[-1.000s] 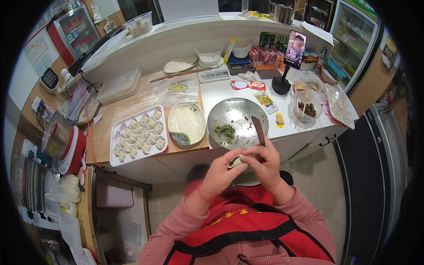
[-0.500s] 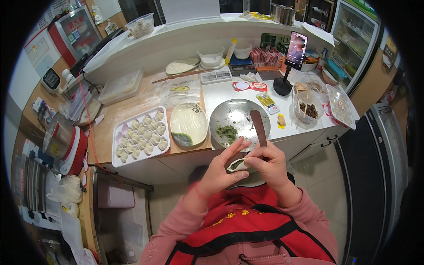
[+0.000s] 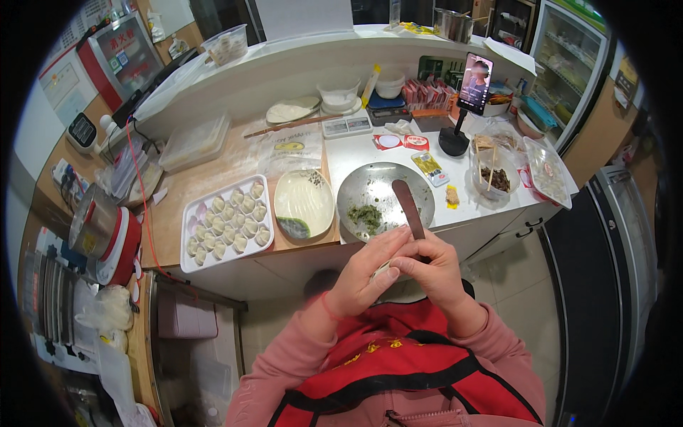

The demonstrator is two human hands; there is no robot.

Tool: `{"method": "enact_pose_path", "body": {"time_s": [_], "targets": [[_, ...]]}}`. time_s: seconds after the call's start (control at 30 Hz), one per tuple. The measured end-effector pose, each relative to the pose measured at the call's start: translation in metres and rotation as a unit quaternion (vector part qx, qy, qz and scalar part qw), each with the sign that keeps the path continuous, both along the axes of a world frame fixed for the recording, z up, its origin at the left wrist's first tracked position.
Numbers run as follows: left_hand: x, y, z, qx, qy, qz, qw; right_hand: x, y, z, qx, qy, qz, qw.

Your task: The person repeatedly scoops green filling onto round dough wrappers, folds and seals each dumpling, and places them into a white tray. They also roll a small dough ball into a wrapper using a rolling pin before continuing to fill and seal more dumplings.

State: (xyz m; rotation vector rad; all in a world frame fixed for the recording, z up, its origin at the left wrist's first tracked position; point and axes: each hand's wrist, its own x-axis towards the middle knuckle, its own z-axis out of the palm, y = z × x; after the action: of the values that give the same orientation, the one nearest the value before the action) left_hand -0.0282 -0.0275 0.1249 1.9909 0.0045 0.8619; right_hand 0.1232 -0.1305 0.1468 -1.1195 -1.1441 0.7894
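Note:
Over the counter's front edge, a dumpling (image 3: 383, 270) is pressed between my two hands, mostly hidden by the fingers. My left hand (image 3: 357, 279) cups it from the left, fingers together. On the other side my right hand (image 3: 440, 272) pinches its edge and also keeps hold of a brown wooden spatula (image 3: 407, 204), which sticks up and away from me. Just beyond lies a round metal bowl (image 3: 420, 183) with chopped green filling (image 3: 365, 218) inside. To the left, folded dumplings (image 3: 229, 217) sit in rows in a white tray (image 3: 186, 257).
A cream oval plate (image 3: 306, 196) stands between tray and bowl. At the back right a phone (image 3: 476, 83) rests on a black stand (image 3: 454, 141). A clear container (image 3: 494, 186) of dark food with chopsticks and a lidded box (image 3: 546, 172) are at the right.
My hands have closed together over the dumpling, whose green filling showed before. The left fingers folded in against the right hand, and the spatula's upper end shifted slightly left.

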Motion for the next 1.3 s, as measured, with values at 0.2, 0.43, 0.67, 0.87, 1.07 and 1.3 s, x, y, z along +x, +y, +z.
{"method": "enact_pose_path", "body": {"time_s": [0.2,0.43,0.67,0.87,1.07,1.3], "targets": [[0.0,-0.006,0.001,-0.04,0.003,0.007,0.999,-0.002,-0.001,0.003,-0.016,0.037,0.007,0.999],[0.002,-0.01,-0.001,0.042,-0.015,0.061,0.997,-0.002,-0.001,0.006,0.004,0.015,0.013,1.0],[0.005,-0.013,-0.006,0.028,-0.054,0.109,0.992,-0.005,0.002,0.004,-0.001,0.003,-0.009,1.0],[0.006,-0.019,-0.018,-0.052,-0.046,0.17,0.983,-0.002,0.003,0.004,0.015,-0.111,-0.035,0.993],[0.006,-0.025,-0.019,-0.244,-0.052,0.114,0.961,0.005,0.018,0.001,0.032,-0.172,0.081,0.981],[0.006,-0.023,-0.026,-0.343,-0.056,0.034,0.937,0.008,0.027,0.004,0.078,-0.217,0.15,0.961]]}}
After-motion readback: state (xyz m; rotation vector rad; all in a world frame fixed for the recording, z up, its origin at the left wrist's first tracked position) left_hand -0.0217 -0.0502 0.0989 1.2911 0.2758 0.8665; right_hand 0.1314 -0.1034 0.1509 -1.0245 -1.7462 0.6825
